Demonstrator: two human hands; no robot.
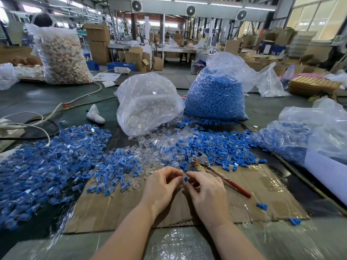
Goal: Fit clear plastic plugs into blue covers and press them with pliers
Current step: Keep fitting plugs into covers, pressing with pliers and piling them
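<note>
Both hands meet over the cardboard sheet (253,186) on the table (37,98); right hand (206,190) pinches a blue cover (185,179) at its fingertips, grip grasping it; left hand (161,186) has fingers curled toward the same spot, touching or nearly touching the cover, but whether it holds a clear plug is too small to tell; pliers (216,171) with red handles lie on the cardboard just right of the hands, untouched; loose clear plugs (155,147) lie scattered beyond the hands, spilling from an open clear bag (148,104); loose blue covers (221,147) heaped to the right of them, below a full bag of blue covers (216,98); big pile of blue-and-clear pieces (47,158) on the left; another bag with blue pieces (300,136) at far right.
</note>
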